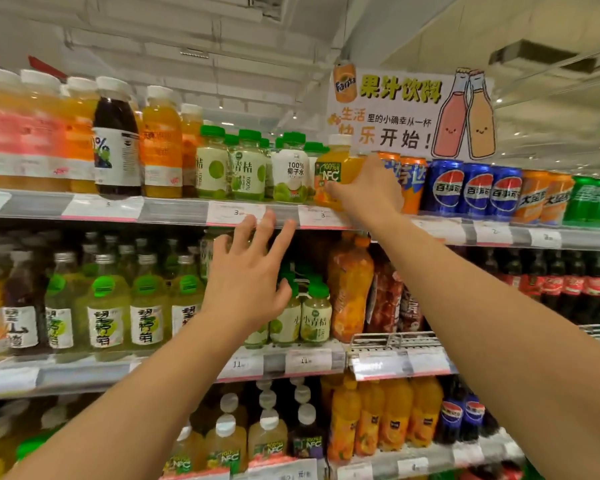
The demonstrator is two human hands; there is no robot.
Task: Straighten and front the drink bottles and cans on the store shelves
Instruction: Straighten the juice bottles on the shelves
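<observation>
Item: orange juice bottle with white cap and green NFC label (338, 176), upper centre of frame, on the top shelf's edge (174, 209), between green-capped bottles (248, 168) and orange cans (411, 183). Our right hand (369, 192) gripped it; our left hand (248, 275) hovered below, fingers spread, holding nothing.
</observation>
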